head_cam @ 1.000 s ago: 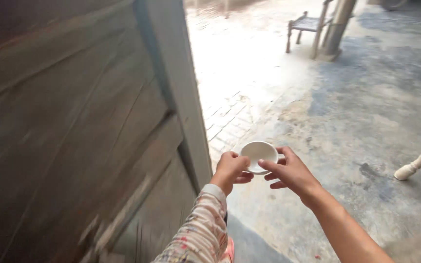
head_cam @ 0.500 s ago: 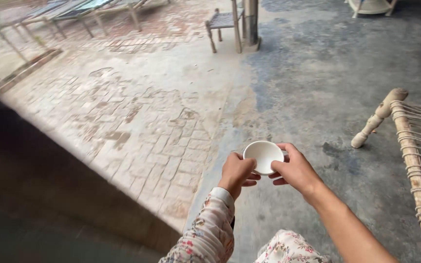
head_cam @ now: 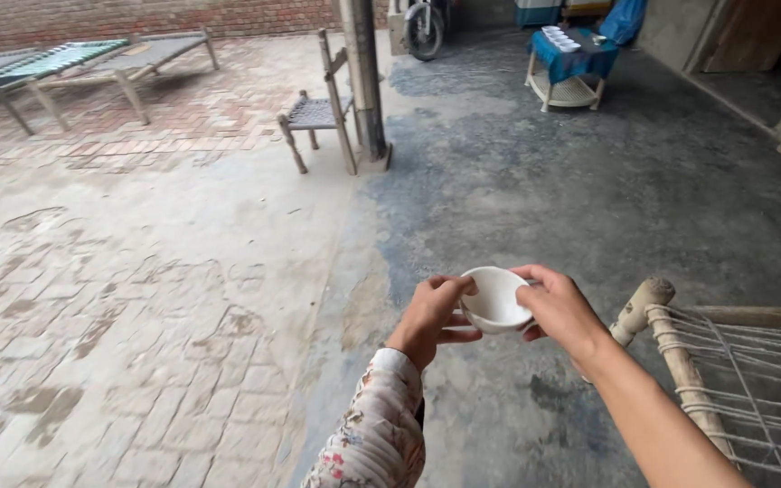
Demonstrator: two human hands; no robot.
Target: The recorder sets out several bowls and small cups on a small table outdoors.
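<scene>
Doorway gone from view, white bowl (head_cam: 495,299) over grey concrete floor (head_cam: 589,190), brick courtyard (head_cam: 119,271)

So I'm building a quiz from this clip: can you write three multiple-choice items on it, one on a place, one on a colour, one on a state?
1. Where is the woven cot?
A. at lower right
B. at upper left
C. behind the pole

2. What colour is the bowl?
A. blue
B. white
C. black

3. How is the bowl held?
A. left hand only
B. resting on the floor
C. between both hands

Key: 1 A, its frame is beside the right hand. 2 B, its inside is white. 3 C, the left hand grips it too.
</scene>
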